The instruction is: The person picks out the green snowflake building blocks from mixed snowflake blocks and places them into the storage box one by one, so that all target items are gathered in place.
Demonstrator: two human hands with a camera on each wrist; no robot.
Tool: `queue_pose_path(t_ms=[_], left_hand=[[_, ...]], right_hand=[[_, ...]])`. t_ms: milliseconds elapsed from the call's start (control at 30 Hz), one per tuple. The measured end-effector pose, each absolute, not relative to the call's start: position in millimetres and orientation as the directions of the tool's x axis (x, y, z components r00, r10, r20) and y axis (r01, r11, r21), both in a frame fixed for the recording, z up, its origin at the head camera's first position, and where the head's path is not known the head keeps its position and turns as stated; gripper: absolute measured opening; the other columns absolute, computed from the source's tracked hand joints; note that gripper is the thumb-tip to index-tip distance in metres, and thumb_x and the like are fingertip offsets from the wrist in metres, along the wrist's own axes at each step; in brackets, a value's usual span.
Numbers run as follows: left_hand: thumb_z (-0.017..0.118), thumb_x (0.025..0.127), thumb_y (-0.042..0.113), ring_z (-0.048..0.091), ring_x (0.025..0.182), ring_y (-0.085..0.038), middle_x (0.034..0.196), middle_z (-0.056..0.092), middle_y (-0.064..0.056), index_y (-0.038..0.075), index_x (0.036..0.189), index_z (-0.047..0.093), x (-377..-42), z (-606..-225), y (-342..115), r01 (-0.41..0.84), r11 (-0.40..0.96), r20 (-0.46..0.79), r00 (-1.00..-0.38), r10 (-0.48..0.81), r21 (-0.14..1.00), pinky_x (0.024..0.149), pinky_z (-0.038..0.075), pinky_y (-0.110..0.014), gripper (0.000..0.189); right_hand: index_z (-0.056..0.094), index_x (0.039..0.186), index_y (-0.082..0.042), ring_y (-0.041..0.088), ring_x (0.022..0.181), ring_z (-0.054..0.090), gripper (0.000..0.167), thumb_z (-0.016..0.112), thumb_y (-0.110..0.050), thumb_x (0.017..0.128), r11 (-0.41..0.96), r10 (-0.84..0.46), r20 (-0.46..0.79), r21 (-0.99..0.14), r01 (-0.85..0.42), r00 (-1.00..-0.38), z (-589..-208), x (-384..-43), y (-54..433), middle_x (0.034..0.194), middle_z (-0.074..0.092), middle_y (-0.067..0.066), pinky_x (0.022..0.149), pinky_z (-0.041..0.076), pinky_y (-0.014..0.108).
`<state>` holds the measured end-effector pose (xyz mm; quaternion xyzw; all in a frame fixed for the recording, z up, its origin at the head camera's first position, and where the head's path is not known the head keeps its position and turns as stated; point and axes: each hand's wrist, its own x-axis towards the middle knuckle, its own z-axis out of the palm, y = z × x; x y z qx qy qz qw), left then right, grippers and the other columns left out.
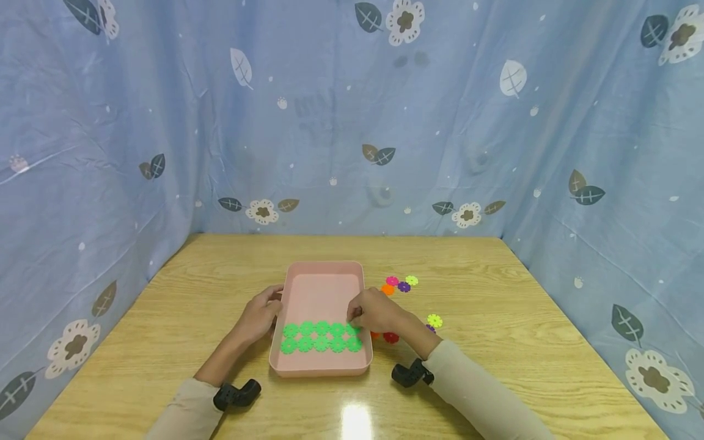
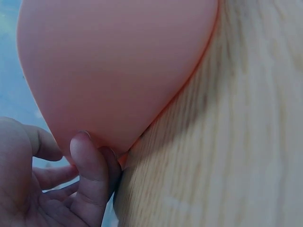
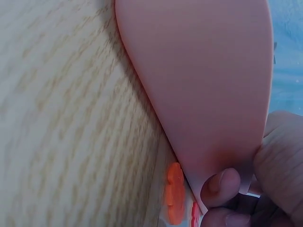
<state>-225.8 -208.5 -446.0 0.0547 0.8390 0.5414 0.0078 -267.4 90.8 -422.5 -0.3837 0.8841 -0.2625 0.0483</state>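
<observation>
A pink tray stands on the table, with green snowflake discs laid flat in two rows across its near part. My left hand holds the tray's left side; in the left wrist view the thumb and bent fingers meet at its wall. My right hand reaches over the right wall with curled fingers, pinching the green snowflake disc at the right end of the farther row. That hand partly covers the disc. In the right wrist view, bent fingers show outside the wall, and the disc is hidden.
Loose snowflake discs lie right of the tray: a pink one, an orange one, a purple one, a red one and a yellow one. Some sit under my right forearm. A blue patterned curtain surrounds the wooden table.
</observation>
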Motion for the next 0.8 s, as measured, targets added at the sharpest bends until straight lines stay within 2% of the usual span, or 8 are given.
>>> queue_pose_path(t_ms=[267, 400, 567, 667, 733, 800], left_hand=[[0.040, 0.100, 0.011, 0.063, 0.069, -0.026, 0.139, 0.053, -0.025, 0.002, 0.153, 0.038, -225.6, -443.8, -208.2, 0.072, 0.401, 0.033, -0.994, 0.104, 0.913, 0.053, 0.054, -0.032, 0.053], [0.040, 0.100, 0.012, 0.064, 0.066, -0.026, 0.139, 0.051, -0.026, 0.004, 0.155, 0.035, -226.7, -440.2, -206.9, 0.055, 0.384, 0.014, -0.994, 0.109, 0.922, 0.054, 0.056, -0.033, 0.055], [0.044, 0.101, 0.014, 0.070, 0.068, -0.028, 0.141, 0.046, -0.028, 0.003, 0.156, 0.030, -225.6, -431.6, -209.4, 0.035, 0.386, -0.012, -0.993, 0.117, 0.922, 0.062, 0.061, -0.038, 0.057], [0.049, 0.101, 0.016, 0.068, 0.076, -0.027, 0.134, 0.044, -0.028, -0.001, 0.150, 0.034, -223.9, -425.3, -212.9, 0.084, 0.446, 0.040, -0.993, 0.107, 0.891, 0.067, 0.060, -0.037, 0.054], [0.052, 0.101, 0.017, 0.063, 0.084, -0.026, 0.127, 0.046, -0.023, -0.003, 0.144, 0.040, -223.1, -421.8, -216.5, 0.132, 0.528, 0.096, -0.991, 0.095, 0.839, 0.070, 0.057, -0.035, 0.050], [0.055, 0.101, 0.018, 0.056, 0.085, -0.026, 0.117, 0.050, -0.019, -0.003, 0.139, 0.045, -221.2, -417.9, -221.2, 0.168, 0.615, 0.141, -0.986, 0.093, 0.770, 0.069, 0.051, -0.034, 0.045]], right_hand=[[0.076, 0.082, -0.012, 0.007, 0.065, 0.056, 0.011, 0.073, -0.007, 0.092, 0.558, -0.698, 0.139, -0.510, -0.655, -0.703, -419.4, -266.0, 94.6, 0.073, 0.067, -0.006, 0.063, 0.051, 0.023], [0.077, 0.095, -0.007, 0.009, 0.071, 0.060, 0.007, 0.070, -0.008, 0.094, 0.534, -0.684, 0.169, -0.546, -0.645, -0.710, -415.0, -264.1, 101.2, 0.083, 0.070, -0.003, 0.067, 0.053, 0.026], [0.071, 0.115, 0.000, 0.011, 0.078, 0.059, 0.021, 0.068, -0.007, 0.095, 0.512, -0.675, 0.214, -0.554, -0.657, -0.706, -407.2, -260.7, 115.2, 0.101, 0.070, 0.008, 0.071, 0.053, 0.027], [0.067, 0.122, 0.001, 0.013, 0.082, 0.059, 0.027, 0.067, -0.006, 0.095, 0.504, -0.675, 0.261, -0.520, -0.690, -0.690, -400.9, -259.4, 127.5, 0.113, 0.069, 0.014, 0.070, 0.053, 0.027], [0.065, 0.124, 0.001, 0.017, 0.087, 0.061, 0.030, 0.067, -0.006, 0.095, 0.509, -0.676, 0.288, -0.483, -0.713, -0.678, -396.4, -258.6, 136.3, 0.118, 0.068, 0.016, 0.073, 0.054, 0.030], [0.064, 0.126, 0.001, 0.022, 0.092, 0.063, 0.032, 0.068, -0.008, 0.096, 0.532, -0.670, 0.303, -0.441, -0.723, -0.677, -393.8, -258.9, 145.8, 0.121, 0.066, 0.015, 0.077, 0.056, 0.034]])
